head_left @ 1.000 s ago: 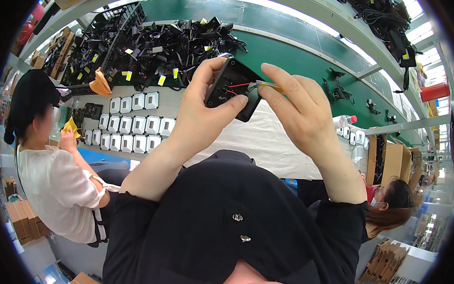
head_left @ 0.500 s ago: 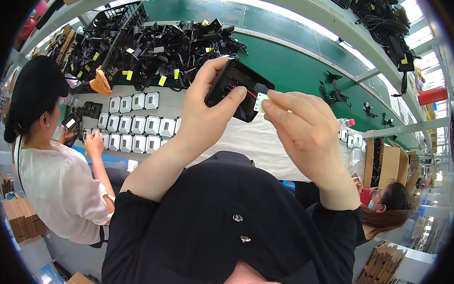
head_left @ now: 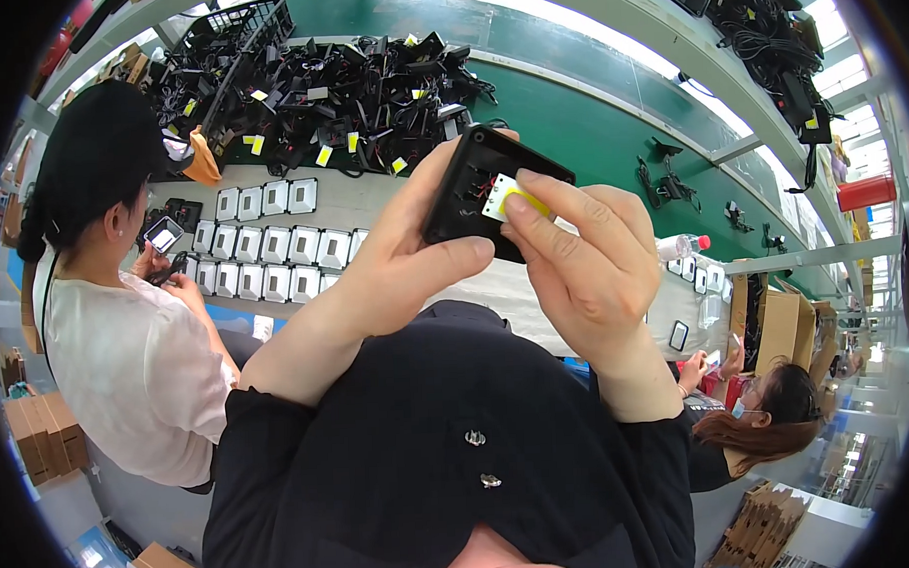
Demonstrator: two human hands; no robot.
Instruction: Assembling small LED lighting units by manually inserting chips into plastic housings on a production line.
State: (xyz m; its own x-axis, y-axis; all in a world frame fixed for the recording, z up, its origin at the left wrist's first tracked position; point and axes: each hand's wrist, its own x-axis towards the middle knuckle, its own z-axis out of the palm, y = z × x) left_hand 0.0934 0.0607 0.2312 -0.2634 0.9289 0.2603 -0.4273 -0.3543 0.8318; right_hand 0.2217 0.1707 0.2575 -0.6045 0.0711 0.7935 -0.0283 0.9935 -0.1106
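Note:
My left hand grips a black rectangular housing from its left side, holding it tilted above the bench with its hollow inside showing. Thin wires are visible within it. Between the thumb and fingers of my right hand is a small white LED plate with a yellow patch. The plate lies over the housing's opening, close to the wires; whether it touches the housing's floor I cannot tell.
Rows of silver-framed lamp fronts lie left on the bench. A heap of black wired units fills the back. A plastic bottle stands right. One co-worker is at left, another at right. A shelf beam crosses overhead.
My right hand has brought the LED plate left and into the housing's opening. My left thumb has moved off the inside to the near edge, and the housing has shifted slightly right.

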